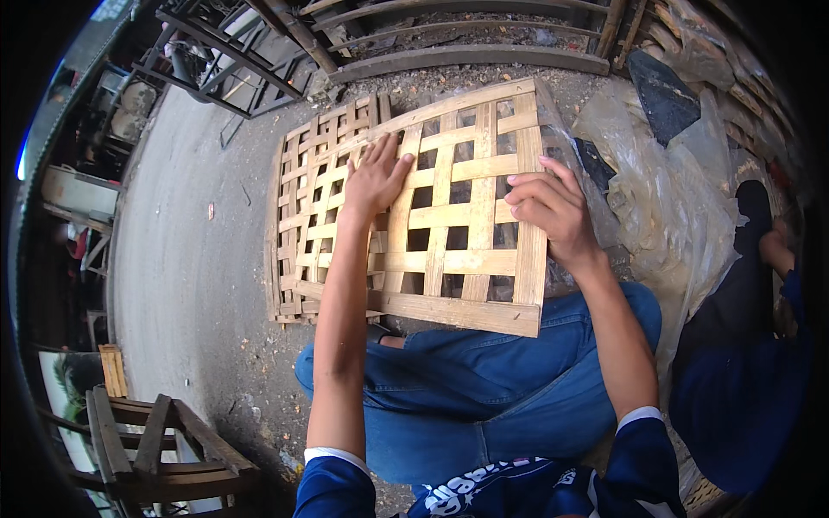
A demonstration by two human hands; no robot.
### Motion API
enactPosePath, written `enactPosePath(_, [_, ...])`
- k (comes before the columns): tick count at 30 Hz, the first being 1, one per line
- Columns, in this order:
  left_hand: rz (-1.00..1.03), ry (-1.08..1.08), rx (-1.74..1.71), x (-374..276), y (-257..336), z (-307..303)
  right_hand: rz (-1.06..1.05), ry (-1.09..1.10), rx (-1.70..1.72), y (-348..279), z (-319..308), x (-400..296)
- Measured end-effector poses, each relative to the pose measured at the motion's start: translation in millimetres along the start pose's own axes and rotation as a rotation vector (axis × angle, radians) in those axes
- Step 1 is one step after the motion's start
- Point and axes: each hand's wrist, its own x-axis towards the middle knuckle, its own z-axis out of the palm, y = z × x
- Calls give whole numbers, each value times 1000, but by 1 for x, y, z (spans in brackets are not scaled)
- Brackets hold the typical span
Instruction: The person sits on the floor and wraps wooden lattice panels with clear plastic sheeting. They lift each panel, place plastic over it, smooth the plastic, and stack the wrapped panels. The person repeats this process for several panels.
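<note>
A woven bamboo lattice panel (482, 201) with flat edge strips lies tilted before me, its near right corner over my jeans. My left hand (379, 171) rests flat on its weave near the far edge, fingers spread. At the right edge strip is my right hand (550, 201), its fingers curled over the lattice; whether they grip the strip or hold something small cannot be told. Under and to the left of this panel lie more woven bamboo panels (291, 213).
Crumpled plastic sheeting (654, 207) lies at right, beside another seated person (732, 362). A wooden frame (466, 58) stands beyond the panels, a dark metal frame (227, 58) at upper left. Wooden furniture (155, 447) stands at lower left, near the paved road (168, 213).
</note>
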Motion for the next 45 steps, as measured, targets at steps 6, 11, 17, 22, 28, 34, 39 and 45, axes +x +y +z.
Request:
enactPosePath(6, [-209,170,-190,-39,-142,-21,-23,69,21,-7,4,12])
enactPosePath(11, [352,118,-437,-44,18,-40,-55,4,-15,-12,-2,6])
enactPosePath(17, [423,-18,-234,-40,49,-15,-39,-52,-38,-7,-6,0])
enactPosePath(22, [-171,33,-188,-86,-169,43,-34,-51,-27,-3,-3,7])
enactPosePath(28, [-732,-160,-130,-138,-212,10,27,8,-45,1,-6,4])
enactPosePath(34, [114,196,-504,-108,-12,-64,24,53,-70,2,-4,1])
enactPosePath(39, [304,-10,-139,-142,39,-30,46,103,-164,3,-10,2])
enactPosePath(45, [-366,-66,-41,-151,-105,17,51,142,-159,0,-7,4])
